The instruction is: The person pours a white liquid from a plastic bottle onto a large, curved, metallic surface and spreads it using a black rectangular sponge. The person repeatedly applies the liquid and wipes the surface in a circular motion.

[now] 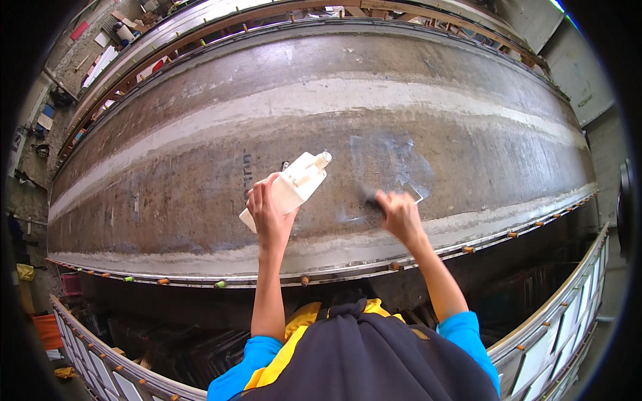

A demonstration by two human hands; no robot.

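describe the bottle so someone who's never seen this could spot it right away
Start at the long grey metal panel that fills the middle of the view. Near its centre the left hand holds a bottle tilted, nozzle up and to the right. It is the only cream-white plastic thing there; the right hand presses a dark pad.

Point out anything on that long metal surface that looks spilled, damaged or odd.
One pale, wet-looking smear stands out on the metal panel, just above the right hand, which presses a dark, blurred object onto the surface. The left hand holds a white bottle tilted beside it. Elsewhere only long whitish streaks; no damage shows.
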